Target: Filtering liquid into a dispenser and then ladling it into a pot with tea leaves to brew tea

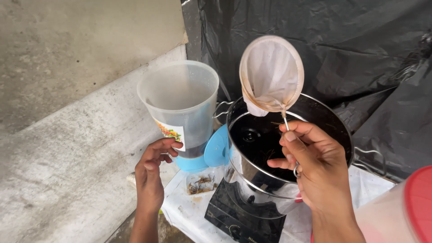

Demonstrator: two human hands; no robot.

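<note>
My left hand (153, 173) grips the lower part of a translucent plastic jug (180, 105) with a blue base and a small colourful label, held up beside a steel pot. My right hand (312, 168) holds the thin metal handle of a cloth strainer (271, 74), a stained white bag on a round wire rim, raised upright over the pot. The steel pot (240, 168) contains dark liquid and stands on a black electric cooker (238, 220).
A blue lid (217, 147) leans between jug and pot. A small clear bag of brown bits (200, 183) lies on the white cloth (182, 209). Black plastic sheeting (360, 49) hangs behind. A red-lidded container (405, 211) is at lower right. Concrete ledge (67, 148) on the left.
</note>
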